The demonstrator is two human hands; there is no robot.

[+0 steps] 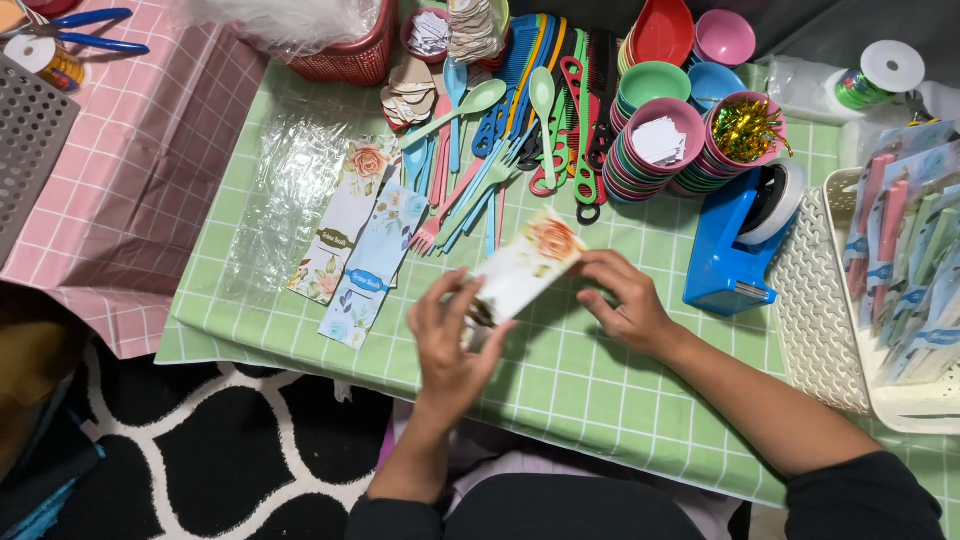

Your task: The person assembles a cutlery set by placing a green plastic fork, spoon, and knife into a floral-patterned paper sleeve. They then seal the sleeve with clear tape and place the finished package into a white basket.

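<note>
Head view: your left hand [447, 340] and right hand [622, 300] both pinch one long floral-printed paper card [523, 267] above the green checked table [600, 370]. Two similar floral cards [358, 245] lie flat alongside; pastel plastic cutlery [470, 160] remains loose, unpacked.

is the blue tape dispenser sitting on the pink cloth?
No: the blue tape dispenser stands on the green checked cloth, right of the right hand; the pink checked cloth lies far left.

A long white card [522, 267] printed with an orange flower lies tilted above the green checked table [600, 380], its flowered end raised toward the upper right.
</note>
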